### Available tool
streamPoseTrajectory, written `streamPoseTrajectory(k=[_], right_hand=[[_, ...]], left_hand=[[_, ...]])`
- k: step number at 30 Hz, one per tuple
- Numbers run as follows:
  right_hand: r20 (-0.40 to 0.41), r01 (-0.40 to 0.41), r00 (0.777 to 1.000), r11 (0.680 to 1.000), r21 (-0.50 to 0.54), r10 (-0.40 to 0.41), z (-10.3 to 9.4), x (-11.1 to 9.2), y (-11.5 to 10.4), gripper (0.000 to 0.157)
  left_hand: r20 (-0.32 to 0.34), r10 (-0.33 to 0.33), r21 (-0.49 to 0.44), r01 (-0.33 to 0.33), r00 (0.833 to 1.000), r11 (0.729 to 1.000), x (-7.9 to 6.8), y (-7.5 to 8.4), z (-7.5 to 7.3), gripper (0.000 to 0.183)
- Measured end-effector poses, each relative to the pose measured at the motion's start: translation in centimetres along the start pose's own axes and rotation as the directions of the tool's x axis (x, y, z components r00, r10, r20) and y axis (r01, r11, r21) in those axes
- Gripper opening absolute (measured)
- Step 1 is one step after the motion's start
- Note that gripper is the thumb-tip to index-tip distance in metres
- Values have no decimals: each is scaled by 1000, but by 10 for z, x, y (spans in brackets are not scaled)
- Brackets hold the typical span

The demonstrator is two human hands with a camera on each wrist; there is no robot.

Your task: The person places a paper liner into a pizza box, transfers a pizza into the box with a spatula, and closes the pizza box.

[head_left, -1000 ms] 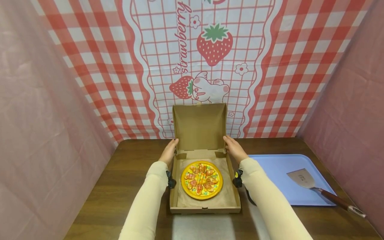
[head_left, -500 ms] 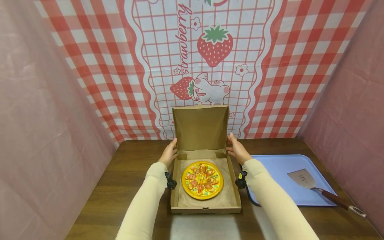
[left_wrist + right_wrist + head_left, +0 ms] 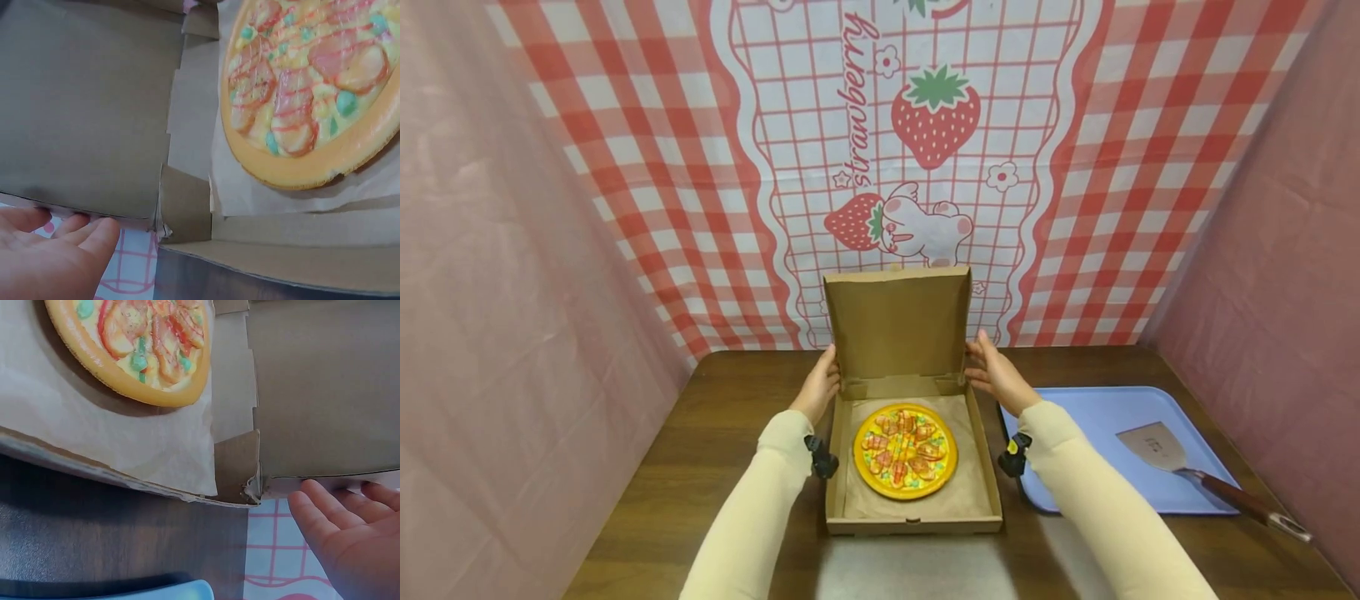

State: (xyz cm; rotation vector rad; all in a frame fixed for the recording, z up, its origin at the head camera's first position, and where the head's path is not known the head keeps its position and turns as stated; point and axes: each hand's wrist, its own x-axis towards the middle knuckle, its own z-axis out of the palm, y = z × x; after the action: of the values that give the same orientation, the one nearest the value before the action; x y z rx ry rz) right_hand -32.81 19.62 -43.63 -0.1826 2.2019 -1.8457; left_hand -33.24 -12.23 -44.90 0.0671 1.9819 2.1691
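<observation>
A cardboard pizza box [image 3: 914, 527] stands on the table with its lid [image 3: 901, 325] raised at the back. On brown paper [image 3: 970, 500] inside it lies a round pizza [image 3: 905, 452] with a thick yellow crust. At the lid's left side is my left hand [image 3: 818, 387], its fingertips [image 3: 103, 232] against the lid's side flap. My right hand [image 3: 1003, 379] is at the opposite side, with fairly straight fingers [image 3: 319, 509] along that flap. Neither hand curls round the cardboard.
Right of the box, a blue tray [image 3: 1090, 417] carries a spatula [image 3: 1157, 446] whose wooden handle reaches past the tray's edge. A checked strawberry cloth [image 3: 925, 208] hangs behind the brown table [image 3: 700, 467]. Pink curtains [image 3: 1262, 250] flank both sides.
The lid's top edge has come slightly lower and looks wider, tipping a little towards me. My right hand has shifted slightly right, its fingers straighter; my left hand has shifted slightly left.
</observation>
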Motion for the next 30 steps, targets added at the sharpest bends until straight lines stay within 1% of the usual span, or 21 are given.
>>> streamPoseTrajectory(k=[7, 15, 21, 26, 30], right_hand=[[35, 21, 999, 1000, 19, -22, -2, -8, 1, 90], [54, 67, 996, 997, 37, -69, -2, -16, 2, 85], [62, 66, 996, 997, 47, -69, 0, -22, 6, 83], [60, 74, 995, 996, 54, -77, 2, -28, 8, 80], [47, 82, 995, 996, 35, -83, 4, -34, 10, 82]], left_hand=[[22, 39, -38, -38, 999, 999, -8, -4, 0, 72], [36, 86, -26, -85, 996, 996, -19, -7, 4, 71], [40, 96, -53, -94, 995, 994, -28, -11, 4, 71], [47, 102, -56, -100, 994, 993, -36, -16, 1, 70], [52, 102, -59, -99, 993, 993, -42, -17, 0, 72]])
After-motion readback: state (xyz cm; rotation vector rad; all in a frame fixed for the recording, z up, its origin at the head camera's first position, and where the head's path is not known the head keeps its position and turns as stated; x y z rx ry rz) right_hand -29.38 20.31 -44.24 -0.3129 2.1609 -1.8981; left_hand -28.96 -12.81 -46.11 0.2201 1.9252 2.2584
